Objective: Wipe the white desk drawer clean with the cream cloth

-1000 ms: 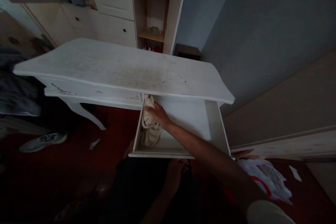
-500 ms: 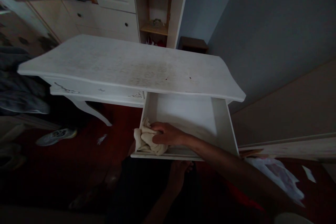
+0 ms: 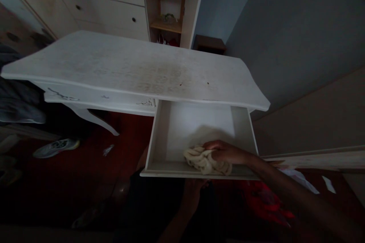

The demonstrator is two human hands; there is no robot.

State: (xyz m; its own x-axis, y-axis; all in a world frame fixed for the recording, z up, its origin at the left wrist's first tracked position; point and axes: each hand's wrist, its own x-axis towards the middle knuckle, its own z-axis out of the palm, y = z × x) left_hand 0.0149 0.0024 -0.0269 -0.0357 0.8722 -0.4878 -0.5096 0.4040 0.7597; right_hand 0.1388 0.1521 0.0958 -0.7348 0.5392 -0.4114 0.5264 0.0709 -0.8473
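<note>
My right hand (image 3: 226,152) is closed on a bunched cream cloth (image 3: 203,161), pressing it into the front part of a pulled-out white drawer (image 3: 159,166). The cloth rests on the drawer floor against the inside of the front panel, right of the middle. Below the drawer's front edge is my left hand (image 3: 193,193), up against the outside of the panel. Its fingers are mostly hidden by shadow and the drawer, so their grip cannot be made out. The drawer belongs to a white desk (image 3: 114,59) whose top has dark smudges.
A white cabinet (image 3: 119,15) with open shelves stands behind the desk. A curved desk leg (image 3: 94,119) and a shoe (image 3: 57,147) are at the left. On the right are a grey wall (image 3: 299,34), a red item (image 3: 265,201) and a white plastic bag (image 3: 299,178) on the floor.
My right hand has moved the cloth rightward along the drawer's front, away from the left corner. The left hand stays below the front edge. The view has shifted slightly.
</note>
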